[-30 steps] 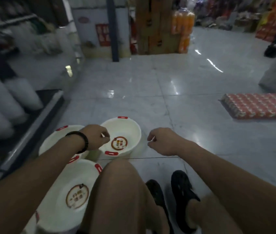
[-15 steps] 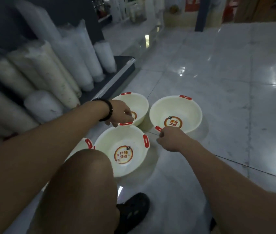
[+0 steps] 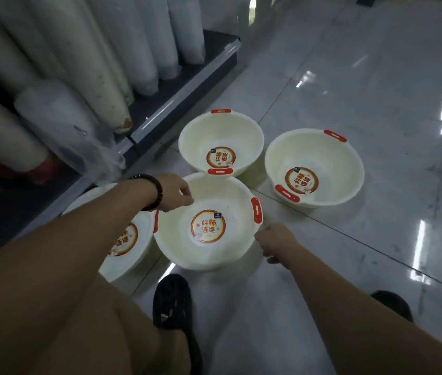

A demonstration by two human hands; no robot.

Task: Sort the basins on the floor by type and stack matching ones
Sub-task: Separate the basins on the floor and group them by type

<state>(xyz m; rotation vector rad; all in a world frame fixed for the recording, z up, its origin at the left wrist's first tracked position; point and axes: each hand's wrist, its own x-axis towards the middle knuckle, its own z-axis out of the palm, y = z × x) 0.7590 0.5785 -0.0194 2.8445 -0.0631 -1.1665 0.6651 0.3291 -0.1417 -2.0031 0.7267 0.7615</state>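
On the far-left rim of the middle basin (image 3: 179, 239), the fingers of my left hand (image 3: 173, 192) are curled together; whether they clamp it I cannot tell. My right hand (image 3: 276, 240) is curled at the near-right rim, just below the red handle (image 3: 256, 209), its grip equally unclear. Both arms reach forward and down. The basin sits on the floor (image 3: 376, 77). Half a second ago my left hand was at the far basin (image 3: 221, 128) and my right at the right basin (image 3: 322, 155).

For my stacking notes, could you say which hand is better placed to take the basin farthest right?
Probably the right hand: it is nearer the rightmost basin; the left hand would cross the middle basin.
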